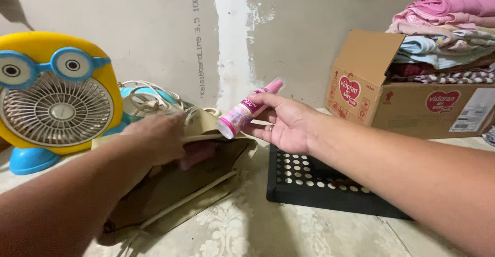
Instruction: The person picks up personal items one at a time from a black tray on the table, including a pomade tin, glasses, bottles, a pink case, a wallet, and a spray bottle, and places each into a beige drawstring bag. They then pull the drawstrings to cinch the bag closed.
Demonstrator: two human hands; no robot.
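A pink tube [249, 107], pinched in the right hand [286, 123] at frame centre, hangs just above the tan bag [175, 190], not yet inside, whose mouth the left hand [154, 138] grips open, beside a yellow fan [56, 94] at left.

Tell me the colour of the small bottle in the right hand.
Pink small plastic bottle with a white base, head view.

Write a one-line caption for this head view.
Right hand holds a pink tube over a tan bag the left hand holds open.
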